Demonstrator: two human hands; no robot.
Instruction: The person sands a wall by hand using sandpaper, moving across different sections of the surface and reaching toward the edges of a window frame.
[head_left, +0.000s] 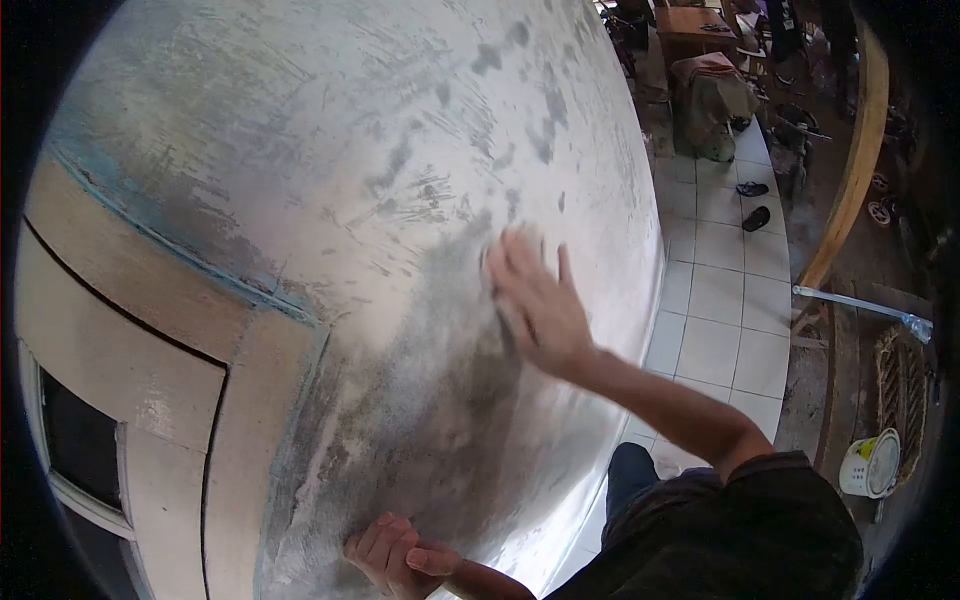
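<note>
My right hand (540, 305) lies against the patchy grey-white wall (330, 130), its fingers spread and somewhat blurred by motion. No object shows under that palm. Lower down, my left hand (400, 560) is closed near the wall's darker grey area, with the fingers curled and the thumb across. Whatever it may hold is hidden. Dark smudges and scratch-like marks cover the wall above and around my right hand.
Left of the wall patch is a cream wooden frame (170, 390) with dark panes and a bluish edge. White floor tiles (715, 300) run along the right, with black sandals (756, 218) on them. A white bucket (870, 465) and a wooden post (850, 160) stand farther right.
</note>
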